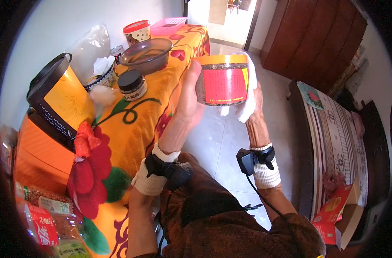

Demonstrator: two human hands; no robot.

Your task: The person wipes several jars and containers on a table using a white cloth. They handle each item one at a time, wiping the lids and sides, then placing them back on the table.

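A clear plastic jar (pixel 223 82) with a yellow lid and a red label bearing writing is held up in front of me, past the table's edge. Dark, grainy contents show through its wall. My left hand (pixel 191 92) grips the jar from the left, thumb up by the lid. On the other side, my right hand (pixel 257 96) presses a white cloth (pixel 251 103) against the jar; most of its fingers are hidden behind cloth and jar. A smaller jar with a black lid (pixel 131 84) stands on the flowered orange tablecloth (pixel 134 129) to the left.
Behind the small jar are a translucent brown basin (pixel 146 54), a red-lidded tub (pixel 137 31) and a pink basket (pixel 168 25). A black-and-yellow box (pixel 62 100) stands nearer. Packaged food and a Coca-Cola bottle (pixel 41 224) lie lower left. Right are a bed (pixel 334 138) and an open carton (pixel 339 216).
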